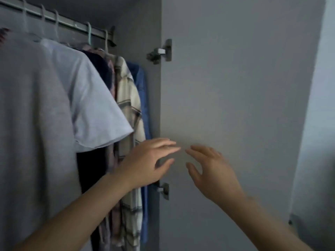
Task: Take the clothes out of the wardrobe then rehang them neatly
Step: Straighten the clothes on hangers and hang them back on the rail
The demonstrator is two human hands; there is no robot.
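Observation:
Several garments hang on hangers from the wardrobe rail [72, 24]: a grey T-shirt [30, 115] nearest me, a white T-shirt [94, 105], a dark garment [101, 69], a cream plaid shirt [128, 98] and a blue shirt [143, 87] at the far right. My left hand [146, 163] hovers with fingers spread in front of the plaid and blue shirts' lower part, holding nothing. My right hand [212, 171] is also spread and empty, in front of the open door. The fingertips of both hands nearly meet.
The open wardrobe door [235, 87] fills the right half, with two metal hinges, the upper hinge [160, 51] and the lower hinge [163, 190]. A pale wall [319, 124] lies beyond the door's edge at far right.

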